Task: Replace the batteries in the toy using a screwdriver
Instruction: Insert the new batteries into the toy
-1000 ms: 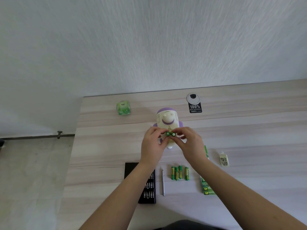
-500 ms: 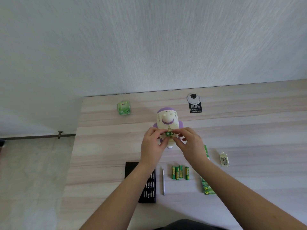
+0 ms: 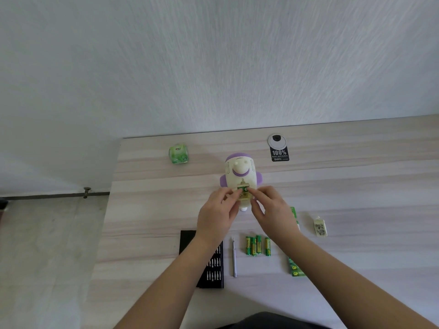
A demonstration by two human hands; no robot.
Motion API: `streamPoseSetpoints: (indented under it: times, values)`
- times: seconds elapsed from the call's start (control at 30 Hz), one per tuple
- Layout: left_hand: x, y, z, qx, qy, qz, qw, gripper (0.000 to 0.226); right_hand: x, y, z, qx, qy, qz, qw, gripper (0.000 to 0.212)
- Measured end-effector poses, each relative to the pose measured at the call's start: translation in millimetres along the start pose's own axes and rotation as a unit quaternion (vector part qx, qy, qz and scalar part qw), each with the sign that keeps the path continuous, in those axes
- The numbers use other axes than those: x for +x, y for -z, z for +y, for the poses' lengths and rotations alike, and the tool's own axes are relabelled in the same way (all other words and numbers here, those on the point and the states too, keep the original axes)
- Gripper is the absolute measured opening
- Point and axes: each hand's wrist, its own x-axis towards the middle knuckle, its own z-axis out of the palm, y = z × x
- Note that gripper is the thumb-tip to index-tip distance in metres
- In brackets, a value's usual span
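Our two hands (image 3: 219,213) (image 3: 273,211) crowd the near side of the toy (image 3: 240,173). Close to us lie a bit case (image 3: 211,271), a screwdriver (image 3: 234,257), four batteries (image 3: 257,245) and a green pack (image 3: 295,269). A small cover (image 3: 320,226) sits to the right. The table (image 3: 368,186) is bare far right and left of the toy. A green packet (image 3: 178,153) sits at the back left.

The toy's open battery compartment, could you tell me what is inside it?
Green batteries show in the toy; both hands' fingertips cover the rest, so the count is unclear.
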Motion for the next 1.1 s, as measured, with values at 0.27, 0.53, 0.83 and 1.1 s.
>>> streamPoseSetpoints:
  times: [0.27, 0.53, 0.83, 1.1]
  values:
    - [-9.2, 2.9, -0.9, 0.131, -0.039, -0.058, 0.989, 0.05, -7.5, -4.6, 4.7, -0.127, 0.066, -0.048, 0.989, 0.051]
    - [-5.2, 10.0, 11.1, 0.117, 0.0, -0.091, 0.989, 0.058, -23.6, 5.1, 1.3, -0.096, 0.051, -0.033, 0.994, 0.048]
    - [-26.9, 32.0, 14.8, 0.027, 0.059, -0.084, 0.994, 0.044, -51.6, 17.1, 1.6, -0.053, -0.083, -0.064, 0.993, 0.04]
    - [-53.8, 37.9, 13.6, -0.062, 0.078, -0.185, 0.978, 0.027, -73.8, 24.3, -4.5, 0.035, -0.222, -0.06, 0.972, 0.029]
